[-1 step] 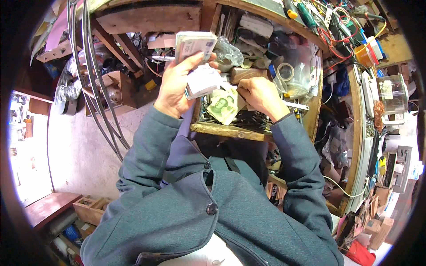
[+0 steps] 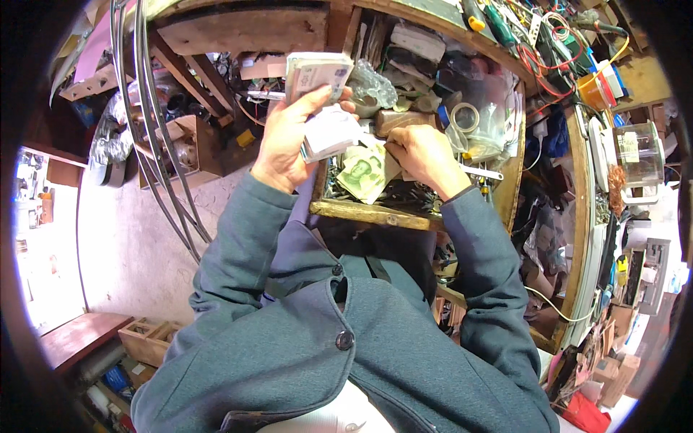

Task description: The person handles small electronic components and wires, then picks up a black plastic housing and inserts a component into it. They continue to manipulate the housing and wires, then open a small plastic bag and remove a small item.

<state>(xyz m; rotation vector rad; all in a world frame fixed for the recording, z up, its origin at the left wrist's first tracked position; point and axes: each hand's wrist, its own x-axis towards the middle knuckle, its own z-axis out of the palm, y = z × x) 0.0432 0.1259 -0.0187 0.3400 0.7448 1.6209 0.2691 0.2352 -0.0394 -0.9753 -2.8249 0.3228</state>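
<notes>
My left hand (image 2: 280, 144) is closed round a thick stack of banknotes (image 2: 323, 72), raised above the left side of an open wooden drawer (image 2: 375, 214). The stack's lower half (image 2: 330, 133) is washed out by bright light. Below it, several loose green banknotes (image 2: 361, 173) lie in the drawer on small dark metal pieces. My right hand (image 2: 427, 155) reaches over the drawer with its fingers curled together at the right edge of these notes. What sits between those fingertips is hidden. A brown block-shaped thing (image 2: 408, 120) lies just beyond them.
A tape roll (image 2: 464, 117) and clear plastic bags (image 2: 374, 86) crowd the drawer's far part. A metal wrench (image 2: 482, 172) lies right of my right hand. Tools and coloured wires (image 2: 556, 43) cover the bench at upper right. Dark bent tubes (image 2: 155, 137) stand at left beside a cardboard box (image 2: 198, 148).
</notes>
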